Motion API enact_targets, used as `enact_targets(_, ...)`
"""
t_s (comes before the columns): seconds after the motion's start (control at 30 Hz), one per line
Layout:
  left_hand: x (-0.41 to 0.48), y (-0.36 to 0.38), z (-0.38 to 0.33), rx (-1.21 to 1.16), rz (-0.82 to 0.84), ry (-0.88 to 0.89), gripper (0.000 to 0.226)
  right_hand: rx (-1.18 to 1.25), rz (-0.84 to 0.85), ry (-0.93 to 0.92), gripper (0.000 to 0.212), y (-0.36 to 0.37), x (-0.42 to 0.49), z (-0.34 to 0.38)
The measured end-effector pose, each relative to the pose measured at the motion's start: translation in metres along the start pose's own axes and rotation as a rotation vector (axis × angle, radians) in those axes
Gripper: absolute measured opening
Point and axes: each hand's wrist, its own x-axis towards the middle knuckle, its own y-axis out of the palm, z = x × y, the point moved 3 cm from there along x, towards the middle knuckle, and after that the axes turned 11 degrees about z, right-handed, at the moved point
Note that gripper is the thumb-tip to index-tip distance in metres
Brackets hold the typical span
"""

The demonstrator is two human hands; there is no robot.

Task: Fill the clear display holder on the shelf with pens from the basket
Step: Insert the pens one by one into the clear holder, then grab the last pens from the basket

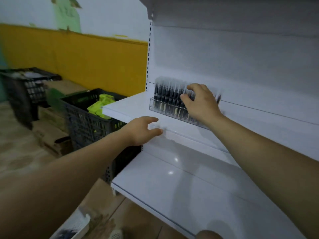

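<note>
Many upright pens (pixel 165 96), markings illegible

Dim, flat indoor light; two glare spots on the lower shelf (pixel 198 190); pens (pixel 165 94) and floor (pixel 20 152) motion-blurred; wide-angle bending toward frame edges.

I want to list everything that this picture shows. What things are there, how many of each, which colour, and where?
upper shelf: one, white, right side
lower shelf: one, white, below it
holder: one, clear, on the upper shelf
pens: many, black with clear caps, upright in the holder
near basket: one, dark, on the floor left of the shelves
far basket: one, dark, further left
packs: several, green, in the near basket
boxes: a few, brown, on the floor by the baskets
left hand: one, at the upper shelf's front edge; too blurred to tell what it holds
right hand: one, fingers curled on the pens
</note>
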Motion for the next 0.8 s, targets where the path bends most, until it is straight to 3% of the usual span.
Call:
enact_targets(0.4,-0.163,-0.010,0.129,-0.031,-0.081,-0.428,0.069,0.026,0.538,-0.191,0.060,0.149,-0.031,0.138)
enact_targets(0.6,-0.244,0.015,0.231,-0.194,-0.112,-0.666,0.068,0.032,0.739,-0.236,0.059,0.266,-0.054,0.210)
enact_targets(0.8,-0.279,0.062,0.336,-0.369,-0.082,-0.863,0.068,-0.007,1.013,-0.285,0.060,0.401,-0.076,0.238)
